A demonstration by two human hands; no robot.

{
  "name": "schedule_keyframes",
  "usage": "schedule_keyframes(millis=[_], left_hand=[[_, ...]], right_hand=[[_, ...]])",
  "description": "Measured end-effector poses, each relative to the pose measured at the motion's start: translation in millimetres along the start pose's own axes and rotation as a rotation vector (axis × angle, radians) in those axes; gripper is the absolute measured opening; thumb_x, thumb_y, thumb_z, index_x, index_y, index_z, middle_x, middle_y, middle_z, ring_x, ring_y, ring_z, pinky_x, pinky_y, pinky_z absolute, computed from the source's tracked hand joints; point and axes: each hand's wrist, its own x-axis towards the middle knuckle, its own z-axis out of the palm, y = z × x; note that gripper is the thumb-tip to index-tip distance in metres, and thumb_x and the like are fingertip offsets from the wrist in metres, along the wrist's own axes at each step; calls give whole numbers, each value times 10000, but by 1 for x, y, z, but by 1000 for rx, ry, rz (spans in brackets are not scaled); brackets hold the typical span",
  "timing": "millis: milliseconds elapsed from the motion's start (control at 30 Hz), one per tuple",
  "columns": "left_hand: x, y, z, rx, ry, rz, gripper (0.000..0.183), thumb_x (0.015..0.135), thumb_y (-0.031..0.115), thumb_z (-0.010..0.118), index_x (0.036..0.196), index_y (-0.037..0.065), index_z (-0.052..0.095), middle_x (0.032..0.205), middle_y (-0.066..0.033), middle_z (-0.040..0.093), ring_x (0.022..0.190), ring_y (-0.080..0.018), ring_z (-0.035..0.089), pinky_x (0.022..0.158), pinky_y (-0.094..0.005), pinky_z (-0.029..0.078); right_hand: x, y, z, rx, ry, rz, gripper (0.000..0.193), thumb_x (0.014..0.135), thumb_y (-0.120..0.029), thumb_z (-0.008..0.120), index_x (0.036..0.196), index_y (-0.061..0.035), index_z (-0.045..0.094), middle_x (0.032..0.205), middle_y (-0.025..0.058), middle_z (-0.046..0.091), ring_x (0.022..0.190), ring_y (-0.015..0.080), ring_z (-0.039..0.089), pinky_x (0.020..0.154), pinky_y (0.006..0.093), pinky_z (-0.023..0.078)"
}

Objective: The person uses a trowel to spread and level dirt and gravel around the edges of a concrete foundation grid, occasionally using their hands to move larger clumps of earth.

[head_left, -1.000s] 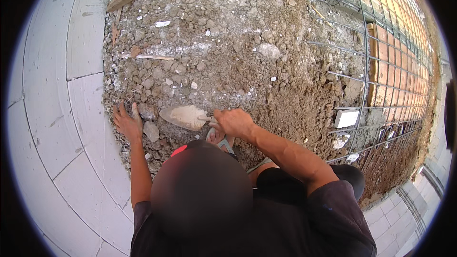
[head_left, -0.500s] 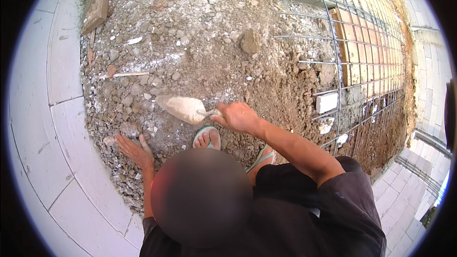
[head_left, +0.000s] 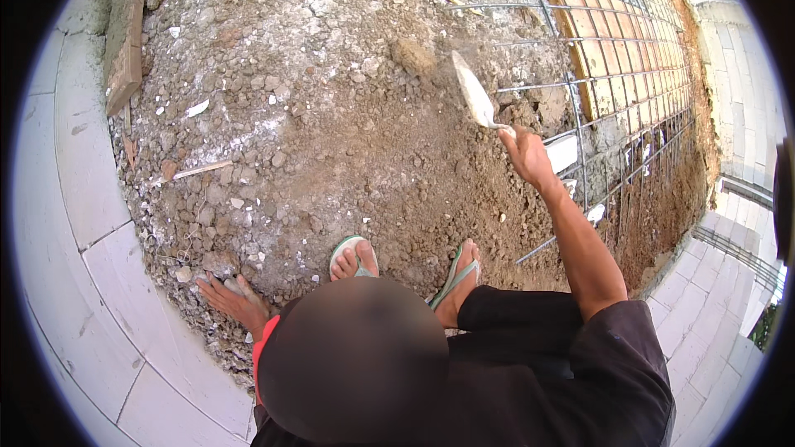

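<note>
My right hand [head_left: 530, 157] is closed round the handle of a pointed trowel [head_left: 475, 95]. The blade is pale with dried material and points away from me, beside a lump of earth [head_left: 413, 57] that looks slightly blurred. My left hand [head_left: 235, 301] lies on the rubble at the lower left with its fingers stretched out, close to a grey stone [head_left: 219, 263]. It holds nothing that I can see. Loose brown soil [head_left: 356, 165] with stones and white chips spreads between the two hands.
A grid of steel bars [head_left: 580, 86] runs along the right, over wooden boards [head_left: 613, 49] and a white block [head_left: 562, 153]. A pale block wall [head_left: 91, 173] curves along the left. A wooden plank [head_left: 126, 66] lies far left. My sandalled feet [head_left: 354, 258] stand on the soil.
My right hand has swung the trowel right and away from me, from in front of my feet to beside the earth lump. My left hand stays on the rubble.
</note>
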Motion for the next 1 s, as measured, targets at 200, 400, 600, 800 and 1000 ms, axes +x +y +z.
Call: schedule_keyframes(millis=[200, 400, 600, 800, 1000], left_hand=[[-6, -22, 9, 142, 74, 64, 745, 986, 454, 655, 1514, 3, 385, 1576, -267, 365, 1435, -488, 353, 1161, -595, 322], [4, -7, 14, 93, 23, 61, 758, 952, 429, 690, 1504, 3, 393, 1544, -267, 387, 1408, -486, 373, 1148, -592, 332], [12, -18, 14, 110, 15, 48, 773, 918, 404, 726, 1494, 2, 401, 1512, -267, 408, 1381, -484, 393, 1135, -588, 342], [5, -8, 35, 86, 13, 46, 790, 885, 378, 762, 1484, 2, 410, 1480, -267, 430, 1354, -482, 413, 1122, -584, 352], [-9, -33, 9, 31, -68, 67, 809, 851, 353, 797, 1473, 1, 418, 1448, -268, 452, 1327, -481, 433, 1109, -580, 362]], right_hand=[[14, -181, 121, -51, -251, -434, 526, 1050, -545, 481, 1057, -25, 556, 780, 251, 702, 777, 425, 711, 721, 547, 561], [91, 1, 36, 8, 51, 100, 694, 1068, -588, 402, 1029, 61, 647, 737, 238, 670, 650, 341, 685, 618, 487, 561], [40, 1, -17, 50, -2, 90, 615, 1065, -532, 421, 1036, 46, 628, 726, 256, 673, 694, 367, 688, 691, 518, 545], [-16, -147, 123, 16, -379, -429, 520, 1064, -528, 453, 1114, -17, 538, 748, 199, 693, 773, 409, 722, 693, 524, 579], [-15, -56, 116, -239, -279, -438, 596, 1010, -637, 489, 1015, -48, 585, 724, 157, 709, 665, 363, 718, 584, 490, 570]])
